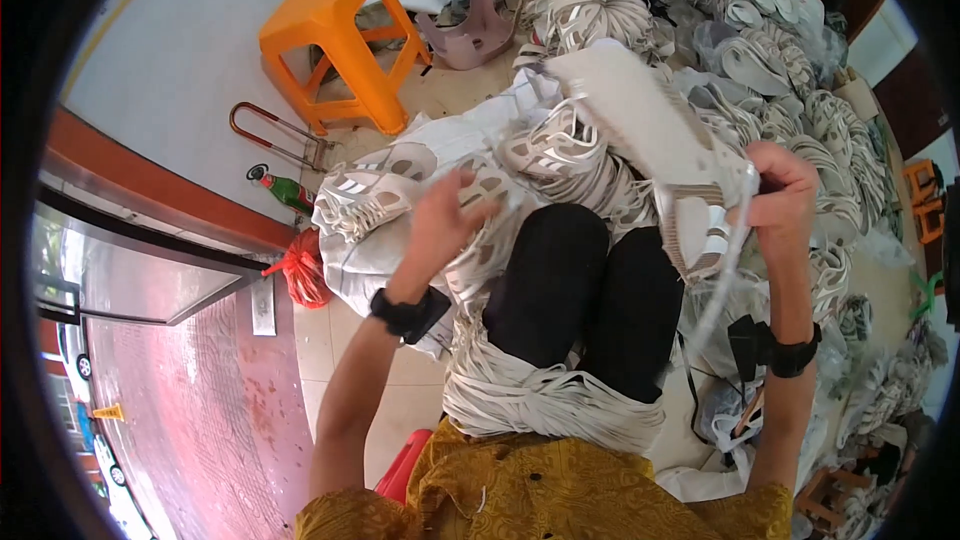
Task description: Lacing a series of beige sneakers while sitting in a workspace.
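Observation:
My right hand is closed at the edge of a pale beige shoe upper, which hangs in the air over my right knee. A white shoelace, smeared by motion, trails down from the same fingers. My left hand, somewhat blurred, has its fingers apart and is just above a pile of beige shoe uppers with white stripes; whether it touches them I cannot tell. Across my lap lies a thick bundle of white shoelaces. More laced uppers lie in front of my knees.
An orange stool stands at the far left, near a green bottle and a red plastic bag. Stacked shoe uppers fill the back and right side. A glass door borders the left.

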Available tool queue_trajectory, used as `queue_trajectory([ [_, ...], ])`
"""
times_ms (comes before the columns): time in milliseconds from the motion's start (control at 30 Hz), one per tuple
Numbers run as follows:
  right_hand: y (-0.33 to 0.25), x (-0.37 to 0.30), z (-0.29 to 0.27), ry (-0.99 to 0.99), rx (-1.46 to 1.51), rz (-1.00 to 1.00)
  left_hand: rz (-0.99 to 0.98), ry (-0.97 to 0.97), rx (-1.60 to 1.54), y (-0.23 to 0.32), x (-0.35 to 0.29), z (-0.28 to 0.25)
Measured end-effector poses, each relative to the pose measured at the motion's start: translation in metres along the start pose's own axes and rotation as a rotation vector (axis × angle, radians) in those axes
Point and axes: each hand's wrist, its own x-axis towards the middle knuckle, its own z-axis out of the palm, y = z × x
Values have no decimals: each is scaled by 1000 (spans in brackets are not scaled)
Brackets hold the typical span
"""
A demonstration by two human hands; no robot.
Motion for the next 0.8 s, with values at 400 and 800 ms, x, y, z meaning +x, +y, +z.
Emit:
queue_trajectory([
  [400, -6, -11, -186, 162, -371, -283, -91, -324, 26, -56, -35, 17],
  [800, -83, -51, -270, 307, -290, -315, 107, -7, -1042, 117, 43, -171],
])
